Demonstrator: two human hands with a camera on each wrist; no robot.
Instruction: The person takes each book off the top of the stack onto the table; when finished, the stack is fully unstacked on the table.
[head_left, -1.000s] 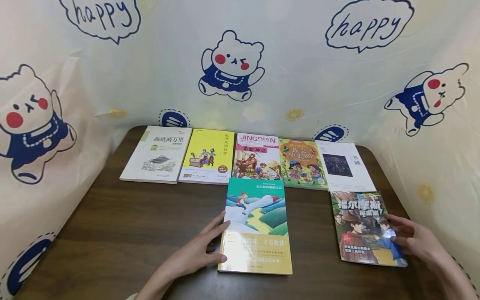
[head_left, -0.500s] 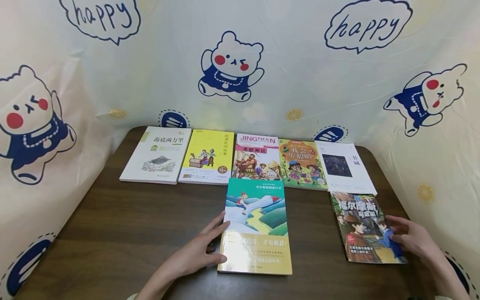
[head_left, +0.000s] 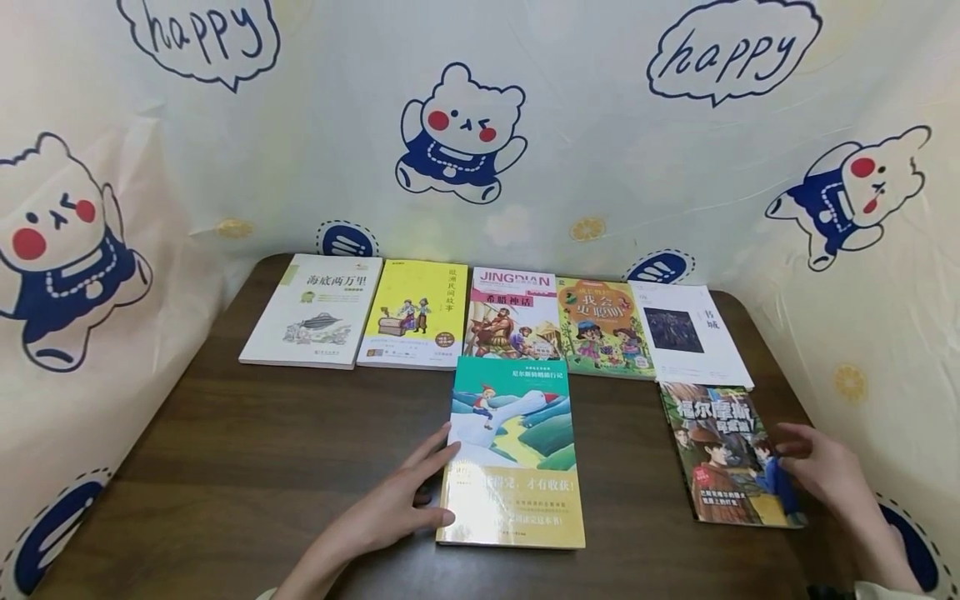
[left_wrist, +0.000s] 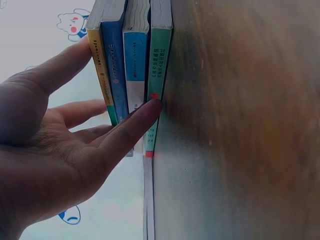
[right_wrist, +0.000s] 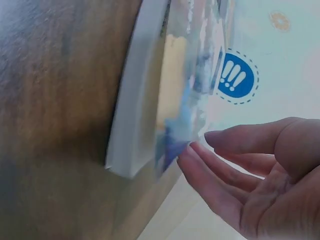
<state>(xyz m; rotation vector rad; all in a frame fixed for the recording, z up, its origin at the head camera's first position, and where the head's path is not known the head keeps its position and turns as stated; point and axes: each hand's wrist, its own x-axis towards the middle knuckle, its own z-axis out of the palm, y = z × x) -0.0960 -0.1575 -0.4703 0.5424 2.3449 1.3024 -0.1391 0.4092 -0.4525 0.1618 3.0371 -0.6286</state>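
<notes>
My left hand [head_left: 390, 504] rests against the left side of a stack of books, topped by a green and gold paperback [head_left: 517, 467]. In the left wrist view its thumb and fingers [left_wrist: 132, 127] reach straight along the spines of several stacked books. At the right, my right hand [head_left: 825, 475] is at the right edge of a comic-style detective book [head_left: 731, 475]. Seen from the right wrist, thumb and fingertips pinch the edge of its cover [right_wrist: 175, 140], which stands apart from the pale page block [right_wrist: 137, 125] and looks blurred.
Along the table's back lie a white book [head_left: 322, 308], a yellow book [head_left: 412, 300], a pink-topped book [head_left: 513, 312], an orange and green book [head_left: 603, 321] and a white book with a dark picture [head_left: 697, 354]. A patterned cloth [head_left: 480, 233] hangs behind the table [head_left: 262, 467].
The right edge of the detective book's cover has shifted slightly left and up. My right hand has moved with it and its fingers have drawn to the edge. The left hand stays put.
</notes>
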